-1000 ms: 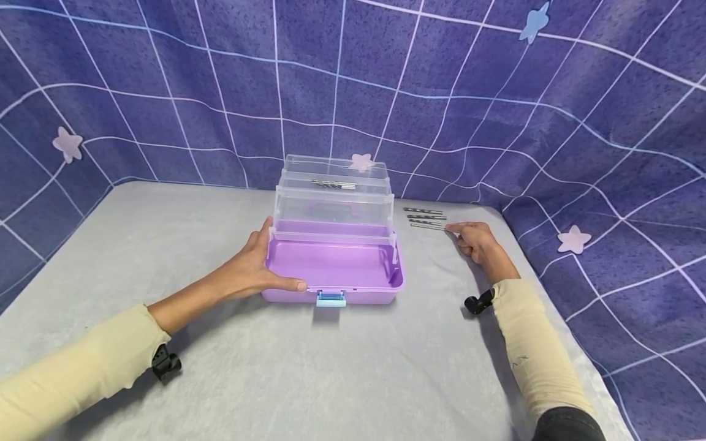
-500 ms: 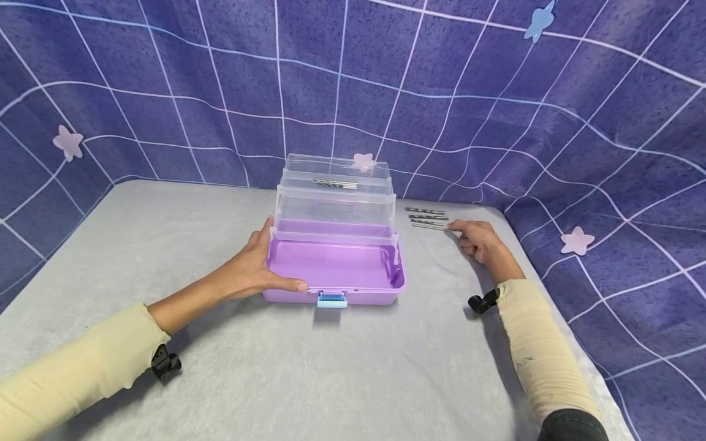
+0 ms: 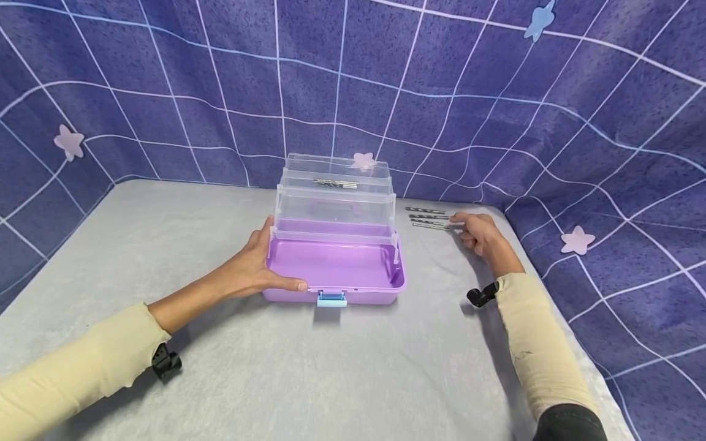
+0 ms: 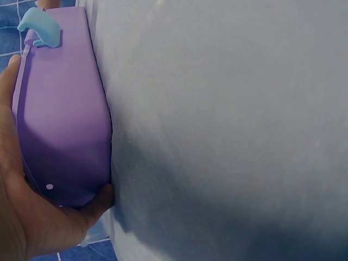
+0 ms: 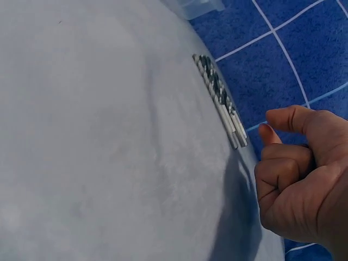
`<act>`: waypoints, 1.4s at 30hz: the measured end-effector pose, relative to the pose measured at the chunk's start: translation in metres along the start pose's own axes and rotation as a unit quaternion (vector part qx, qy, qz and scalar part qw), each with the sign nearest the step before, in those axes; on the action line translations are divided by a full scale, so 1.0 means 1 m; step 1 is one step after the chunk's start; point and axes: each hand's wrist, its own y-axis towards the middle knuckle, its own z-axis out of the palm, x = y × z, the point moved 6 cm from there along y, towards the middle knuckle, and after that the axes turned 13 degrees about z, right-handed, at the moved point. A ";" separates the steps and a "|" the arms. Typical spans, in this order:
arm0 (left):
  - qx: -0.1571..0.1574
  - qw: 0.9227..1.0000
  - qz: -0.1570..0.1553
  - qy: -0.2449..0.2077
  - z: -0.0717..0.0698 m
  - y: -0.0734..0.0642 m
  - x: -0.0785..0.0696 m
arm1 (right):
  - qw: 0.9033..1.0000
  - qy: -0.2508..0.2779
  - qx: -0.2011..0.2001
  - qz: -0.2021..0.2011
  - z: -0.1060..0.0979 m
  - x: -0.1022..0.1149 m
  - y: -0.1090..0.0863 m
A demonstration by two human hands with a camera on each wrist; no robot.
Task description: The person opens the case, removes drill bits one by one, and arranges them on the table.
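A purple toolbox point(image 3: 333, 297) stands on the grey table with its clear tiered trays raised at the back. My left hand point(image 3: 250, 266) grips its left front corner, thumb along the front and fingers at the left end. To the right of the toolbox, several drill bits point(image 3: 427, 217) lie side by side, their smooth shanks pointing right. My right hand point(image 3: 477, 231) is beside those shank ends, index finger extended and other fingers curled. In the right wrist view, nothing shows between its thumb and index finger. More drill bits point(image 3: 336, 184) lie in the upper clear tray.
A light blue latch point(image 3: 331, 300) hangs on the toolbox front, folded outward. Behind the table point(image 3: 353, 380) a blue curtain point(image 3: 220, 73) with a white grid and stars rises at the back and sides. The drill bits lie near the table's back right edge.
My right hand has shifted slightly back, its index finger moving from the nearest drill bit's end toward the ones behind it. My left hand and the toolbox stay where they were.
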 end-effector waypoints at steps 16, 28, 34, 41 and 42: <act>-0.010 1.000 0.011 -0.021 0.000 0.000 0.000 | 0.997 -0.001 0.036 -0.069 0.035 0.042 -0.017; -0.005 1.000 0.011 -0.008 -0.001 0.001 -0.002 | 0.991 -0.030 0.029 -0.123 0.064 0.071 -0.030; -0.007 1.000 0.011 -0.009 0.000 0.001 -0.002 | 0.986 -0.038 0.047 -0.155 0.081 0.082 -0.037; -0.006 1.000 0.004 -0.020 0.001 0.002 0.000 | 0.977 -0.071 0.058 -0.192 0.102 0.092 -0.047; -0.005 1.000 0.002 -0.022 0.001 0.002 0.000 | 0.976 -0.078 0.058 -0.197 0.105 0.094 -0.049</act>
